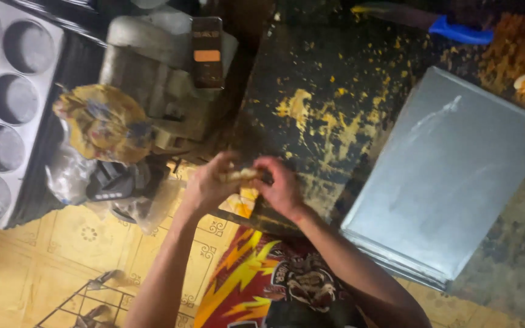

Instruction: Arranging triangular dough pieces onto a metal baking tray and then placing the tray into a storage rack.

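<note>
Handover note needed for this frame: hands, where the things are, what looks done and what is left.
Left hand and right hand meet over the table edge, both pinching one small pale lump of dough.
Flat metal tray lies bare at the right on the dark worktop, which is smeared with yellow crumbs.
Muffin tin at the far left, its cups bare.
Blue-handled tool at the top right.
Done: a lump is in hand, and dough scraps show on the worktop.
Left: nothing is on the tray or in the tin yet.
</note>
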